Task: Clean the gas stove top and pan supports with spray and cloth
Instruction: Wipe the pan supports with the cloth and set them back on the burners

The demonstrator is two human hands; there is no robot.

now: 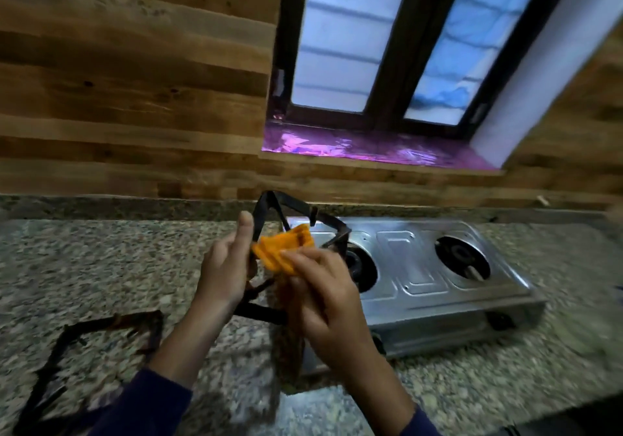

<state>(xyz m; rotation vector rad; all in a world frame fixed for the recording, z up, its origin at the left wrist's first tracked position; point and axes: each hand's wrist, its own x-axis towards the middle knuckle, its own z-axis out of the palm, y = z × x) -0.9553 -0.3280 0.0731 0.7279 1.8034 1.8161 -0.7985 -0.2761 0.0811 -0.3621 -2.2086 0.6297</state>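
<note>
A steel two-burner gas stove (418, 267) sits on the granite counter, both burners bare. My left hand (224, 267) holds a black pan support (286, 204) tilted upright above the counter, left of the stove. My right hand (323, 294) presses a folded orange cloth (281, 250) against that support's frame. A second black pan support (101, 344) lies flat on the counter at the lower left. No spray bottle shows in the head view.
The speckled granite counter (101, 260) runs left and right of the stove. A wood-plank wall (135, 81) stands behind it. Above the stove is a dark-framed window (387, 48) with a purple-lined sill (371, 149).
</note>
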